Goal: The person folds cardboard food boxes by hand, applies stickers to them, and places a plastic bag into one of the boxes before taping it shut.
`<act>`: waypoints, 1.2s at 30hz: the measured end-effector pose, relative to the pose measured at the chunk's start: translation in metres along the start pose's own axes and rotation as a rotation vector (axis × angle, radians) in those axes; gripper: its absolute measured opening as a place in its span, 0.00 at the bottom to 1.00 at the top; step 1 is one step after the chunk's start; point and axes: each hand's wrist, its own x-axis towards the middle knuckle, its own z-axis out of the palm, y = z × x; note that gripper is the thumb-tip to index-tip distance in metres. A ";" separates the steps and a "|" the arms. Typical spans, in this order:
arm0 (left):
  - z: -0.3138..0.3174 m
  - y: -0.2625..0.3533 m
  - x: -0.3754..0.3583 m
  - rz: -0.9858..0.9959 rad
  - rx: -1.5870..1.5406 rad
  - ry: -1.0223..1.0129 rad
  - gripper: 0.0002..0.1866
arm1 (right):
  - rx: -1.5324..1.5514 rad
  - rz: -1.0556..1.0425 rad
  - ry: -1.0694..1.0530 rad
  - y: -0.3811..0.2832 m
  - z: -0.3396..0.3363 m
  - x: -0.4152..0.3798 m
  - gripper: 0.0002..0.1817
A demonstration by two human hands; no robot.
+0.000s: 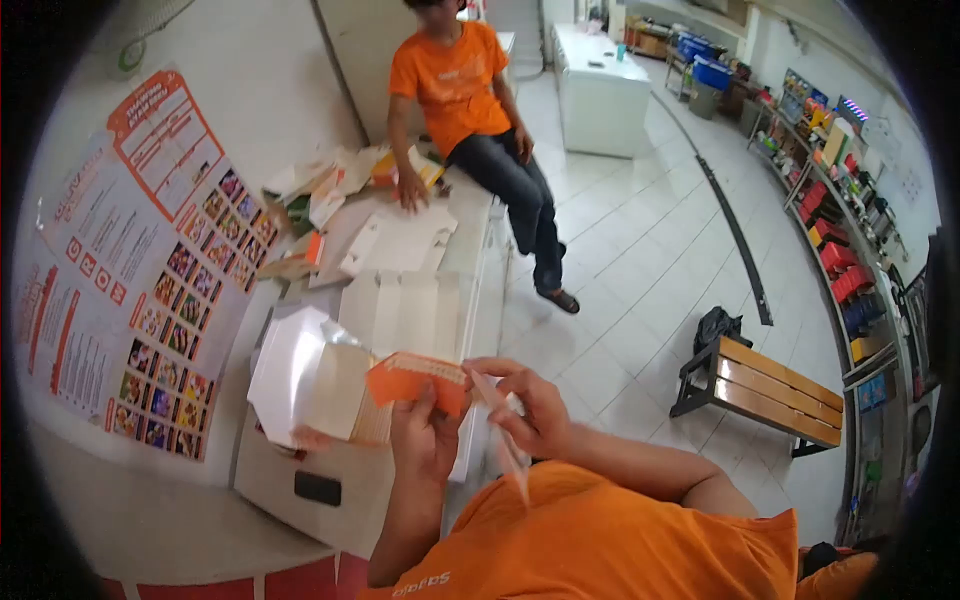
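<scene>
My left hand (425, 435) is closed around an orange folded card piece (405, 380) with a pale patterned strip along its top edge. My right hand (535, 405) pinches a thin pale sheet (510, 455), which hangs down in front of my orange shirt. Its fingertips are right at the card's right end. Beneath and beyond my hands, flat cardboard box blanks (405, 315) lie on the table. To the left of them sits a white glossy cardboard piece (287, 365).
A black phone (317, 487) lies on the table (350, 525). Across from me a person in an orange shirt (452, 85) rests a hand on another box blank (400, 240). Assorted packaging (325, 190) is piled by the wall. A wooden bench (770, 390) stands to the right.
</scene>
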 end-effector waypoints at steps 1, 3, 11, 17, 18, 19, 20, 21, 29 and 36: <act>0.005 -0.002 0.000 0.045 -0.002 -0.013 0.15 | -0.022 -0.018 0.003 -0.005 0.005 0.000 0.11; 0.005 -0.020 0.006 0.108 -0.016 0.032 0.14 | 0.591 0.577 0.317 -0.014 0.009 0.008 0.14; -0.018 -0.039 0.015 0.423 0.175 0.121 0.13 | -0.565 -0.158 -0.386 -0.004 -0.020 0.030 0.07; -0.019 -0.067 -0.004 0.312 0.176 0.114 0.16 | -0.637 -0.112 -0.317 0.018 -0.014 0.001 0.09; -0.013 -0.070 -0.008 0.315 0.209 0.099 0.17 | -0.540 0.000 -0.234 0.019 -0.013 -0.002 0.11; -0.007 -0.070 -0.012 0.316 0.241 0.088 0.18 | -0.440 0.114 -0.154 0.020 -0.012 -0.005 0.13; -0.001 -0.068 -0.014 0.288 0.170 0.122 0.16 | -0.440 0.119 -0.150 0.020 -0.013 -0.007 0.13; 0.004 -0.063 -0.014 0.280 0.175 0.122 0.16 | -0.541 0.092 -0.192 0.018 -0.015 -0.007 0.18; -0.037 -0.014 -0.027 -0.064 1.621 -0.495 0.08 | -0.774 0.107 -0.485 -0.006 -0.041 -0.019 0.27; -0.052 -0.027 -0.068 -0.096 1.101 -0.121 0.31 | -0.338 0.473 -0.550 0.006 -0.041 -0.060 0.15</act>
